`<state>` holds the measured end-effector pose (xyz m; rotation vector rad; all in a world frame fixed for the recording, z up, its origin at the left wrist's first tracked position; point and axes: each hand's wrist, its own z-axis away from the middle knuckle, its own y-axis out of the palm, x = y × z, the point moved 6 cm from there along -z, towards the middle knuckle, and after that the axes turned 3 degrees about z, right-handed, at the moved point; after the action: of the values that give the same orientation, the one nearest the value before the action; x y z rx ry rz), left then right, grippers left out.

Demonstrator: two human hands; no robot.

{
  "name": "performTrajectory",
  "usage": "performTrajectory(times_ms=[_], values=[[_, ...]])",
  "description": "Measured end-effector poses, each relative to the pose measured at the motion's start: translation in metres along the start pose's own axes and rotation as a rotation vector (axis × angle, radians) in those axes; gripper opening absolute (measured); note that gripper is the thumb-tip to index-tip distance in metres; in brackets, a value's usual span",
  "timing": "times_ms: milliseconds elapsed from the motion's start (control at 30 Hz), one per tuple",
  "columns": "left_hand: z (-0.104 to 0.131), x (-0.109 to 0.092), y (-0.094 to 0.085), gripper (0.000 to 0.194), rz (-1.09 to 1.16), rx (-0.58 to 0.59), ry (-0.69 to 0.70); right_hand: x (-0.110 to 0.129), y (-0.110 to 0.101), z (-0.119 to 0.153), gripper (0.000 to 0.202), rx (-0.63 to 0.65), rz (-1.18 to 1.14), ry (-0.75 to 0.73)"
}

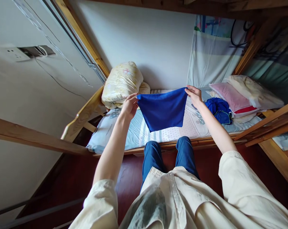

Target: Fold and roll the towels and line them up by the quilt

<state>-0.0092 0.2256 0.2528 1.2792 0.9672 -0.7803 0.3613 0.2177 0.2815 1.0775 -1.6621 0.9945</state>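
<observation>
A plain blue cloth (164, 109) hangs stretched between my two hands, held up above the bed. My left hand (131, 105) pinches its upper left corner, and my right hand (193, 94) pinches the upper right one. The lower edge of the cloth droops free over the mattress (110, 133), which has a pale patterned sheet. To the right of my right hand, a crumpled heap of blue fabric (218, 109) lies on the bed.
A rolled yellow quilt (122, 82) sits at the bed's left end. Pink pillows (231, 93) and a bag-like bundle (256, 90) are stacked at the right. Wooden bunk posts (36, 136) flank me, with a beam (158, 4) overhead. A wall socket (17, 54) has loose cables.
</observation>
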Motion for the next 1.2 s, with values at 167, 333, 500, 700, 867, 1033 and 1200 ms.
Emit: performTrajectory(times_ms=[167,333,500,700,867,1033,1200], values=[[-0.001,-0.016,0.008,0.029,0.013,-0.031,0.1,0.013,-0.012,0.004,0.056,-0.051,0.106,-0.069],[-0.001,-0.031,0.005,0.034,-0.109,-0.078,0.254,0.018,-0.015,0.007,0.057,-0.07,0.2,-0.118],[0.011,-0.042,0.0,0.036,-0.235,-0.109,0.243,0.011,-0.016,0.015,0.053,-0.089,0.168,-0.051],[0.034,-0.053,-0.004,0.022,-0.339,-0.112,0.194,0.005,-0.023,0.03,0.038,-0.015,0.037,-0.016],[0.049,-0.051,-0.014,0.018,-0.393,-0.067,0.14,-0.002,-0.041,0.055,0.036,0.027,0.033,0.026],[0.051,-0.032,-0.03,0.027,-0.388,0.026,0.036,-0.024,-0.057,0.085,0.042,0.074,-0.034,0.124],[0.035,-0.004,-0.04,0.048,-0.426,0.141,-0.002,-0.057,-0.06,0.09,0.054,0.106,-0.056,0.253]])
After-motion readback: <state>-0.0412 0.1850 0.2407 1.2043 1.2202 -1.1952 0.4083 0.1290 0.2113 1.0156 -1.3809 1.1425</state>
